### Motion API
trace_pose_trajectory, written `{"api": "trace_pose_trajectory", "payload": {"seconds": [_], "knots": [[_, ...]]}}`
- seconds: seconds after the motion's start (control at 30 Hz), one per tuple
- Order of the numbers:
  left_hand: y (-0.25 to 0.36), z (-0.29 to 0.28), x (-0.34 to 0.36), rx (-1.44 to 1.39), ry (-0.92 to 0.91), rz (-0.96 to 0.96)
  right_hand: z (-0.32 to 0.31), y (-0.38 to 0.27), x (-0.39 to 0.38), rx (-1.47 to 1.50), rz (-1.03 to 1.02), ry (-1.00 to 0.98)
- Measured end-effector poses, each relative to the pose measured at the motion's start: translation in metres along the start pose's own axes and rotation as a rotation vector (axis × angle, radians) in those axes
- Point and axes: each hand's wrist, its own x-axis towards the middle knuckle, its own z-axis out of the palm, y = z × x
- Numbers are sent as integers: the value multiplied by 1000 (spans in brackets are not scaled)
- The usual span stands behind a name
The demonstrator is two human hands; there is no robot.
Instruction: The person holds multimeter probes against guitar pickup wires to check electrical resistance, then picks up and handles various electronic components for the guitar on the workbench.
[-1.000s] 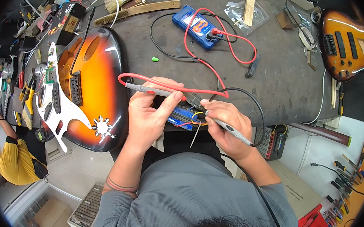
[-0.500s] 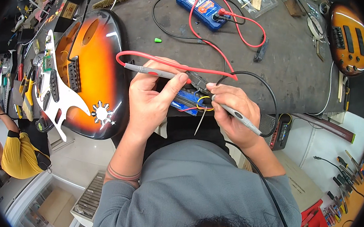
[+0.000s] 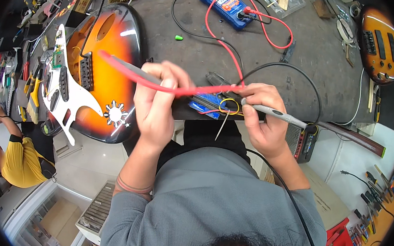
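Observation:
My left hand (image 3: pixel 155 112) is closed round a grey test probe (image 3: pixel 138 73) with a red lead (image 3: pixel 204 91), blurred by motion and held near the guitar body. In my right hand (image 3: pixel 267 129) is a second grey test probe (image 3: pixel 279 114), pinched near its tip, with a black lead (image 3: pixel 320 98). Between the hands, at the bench's near edge, lie a dark, narrow part (image 3: pixel 220 80), a blue piece (image 3: pixel 204 107) and yellow and red wires (image 3: pixel 229 106). What the dark part is I cannot make out. Both leads run toward a blue multimeter (image 3: pixel 225 7).
A sunburst guitar body (image 3: pixel 110 68) with a white pickguard (image 3: pixel 67 102) fills the bench's left side. Another sunburst guitar (image 3: pixel 382 48) stands at far right. A small green cap (image 3: pixel 179 38) lies mid-bench. A person in yellow (image 3: pixel 22 164) is at far left.
My left hand has drawn back from the dark part, swinging its probe left and up. My right hand has shifted slightly right, still holding its probe. The whole view has shifted a little.

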Motion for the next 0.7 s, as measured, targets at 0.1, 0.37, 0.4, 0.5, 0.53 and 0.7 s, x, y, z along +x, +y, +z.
{"api": "trace_pose_trajectory", "payload": {"seconds": [0.1, 0.37, 0.4, 0.5, 0.53, 0.7], "knots": [[26, 3, -26, 350, -62, -96, 1, -2, -5, 94, 34, 42], [16, 22, -45, 1231, -165, 135, -11, -6, 12, 99, 65, -74], [13, 23, -44, 1278, -150, 162, -13, -8, 16, 100, 59, -76], [7, 26, -46, 1285, -150, 180, -17, -4, 22, 46, 88, -166], [6, 26, -46, 1293, -146, 200, -18, -7, 24, 48, 82, -167], [-7, 25, -44, 1256, -138, 271, -26, -18, 35, -80, 298, -383]]}}
